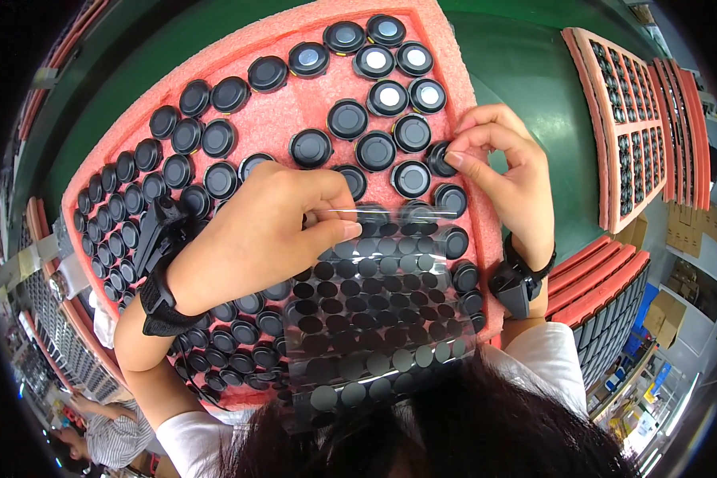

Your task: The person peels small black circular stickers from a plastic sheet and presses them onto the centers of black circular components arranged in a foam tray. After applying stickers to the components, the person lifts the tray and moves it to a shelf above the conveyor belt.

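My left hand (275, 227) is closed on the top edge of a clear plastic sheet (446, 259), pinched between thumb and fingers. Rows of round black stickers (374, 365) cover the sheet, which hangs over the lower tray. At the right rim of a pink foam tray (464, 88), my right hand (506, 163) has its thumb and fingertips closed at a small round black part (440, 159). Many similar round black parts (347, 119) stand in the tray; several at the upper right show pale, shiny centres (389, 97). Both wrists wear black strapped devices.
A green work surface (526, 72) lies under the tray. Another foam tray with dark parts (621, 131) sits at the right, with stacked pink trays (593, 283) nearer. Cardboard boxes (689, 227) stand beyond. A person in a striped top (119, 438) is at the lower left.
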Demonstrator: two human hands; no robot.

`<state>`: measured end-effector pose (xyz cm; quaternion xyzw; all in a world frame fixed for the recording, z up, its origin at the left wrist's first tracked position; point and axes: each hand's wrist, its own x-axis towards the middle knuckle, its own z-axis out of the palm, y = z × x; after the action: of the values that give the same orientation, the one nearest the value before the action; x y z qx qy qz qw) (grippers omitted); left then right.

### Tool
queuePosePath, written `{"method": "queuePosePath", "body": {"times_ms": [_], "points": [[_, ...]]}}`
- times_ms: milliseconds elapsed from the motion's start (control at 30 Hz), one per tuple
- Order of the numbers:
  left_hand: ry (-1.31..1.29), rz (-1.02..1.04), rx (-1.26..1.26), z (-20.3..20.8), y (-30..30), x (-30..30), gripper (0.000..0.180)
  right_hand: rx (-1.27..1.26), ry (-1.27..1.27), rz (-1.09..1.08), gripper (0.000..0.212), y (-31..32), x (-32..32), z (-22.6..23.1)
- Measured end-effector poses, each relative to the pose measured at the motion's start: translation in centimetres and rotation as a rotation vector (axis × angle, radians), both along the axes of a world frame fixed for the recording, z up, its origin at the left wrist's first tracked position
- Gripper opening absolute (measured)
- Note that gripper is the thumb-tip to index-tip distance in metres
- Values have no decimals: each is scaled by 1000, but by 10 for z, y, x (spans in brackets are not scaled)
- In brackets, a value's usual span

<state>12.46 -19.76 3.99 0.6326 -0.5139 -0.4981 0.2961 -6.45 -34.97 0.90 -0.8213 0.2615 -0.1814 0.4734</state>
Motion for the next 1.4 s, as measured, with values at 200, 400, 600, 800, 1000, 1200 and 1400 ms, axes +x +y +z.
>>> {"method": "queuePosePath", "body": {"times_ms": [200,400,600,800,1000,1200,1400], "points": [[-13,1,3,1,-1,0,7,-132,-62,4,22,0,0,-5],[-33,-16,-4,-3,0,1,7,171,-138,-105,24,-5,-5,-10],[18,-26,-88,-7,1,1,11,-34,-148,134,27,6,5,18],[76,41,-250,-13,2,-4,19,-236,27,473,31,32,28,26],[314,167,-13,-7,2,0,13,-209,8,342,32,20,17,31],[86,184,-91,-8,3,-1,8,-213,108,296,28,16,21,42],[-116,114,-294,-14,4,0,11,-74,-92,301,22,18,47,31]]}}
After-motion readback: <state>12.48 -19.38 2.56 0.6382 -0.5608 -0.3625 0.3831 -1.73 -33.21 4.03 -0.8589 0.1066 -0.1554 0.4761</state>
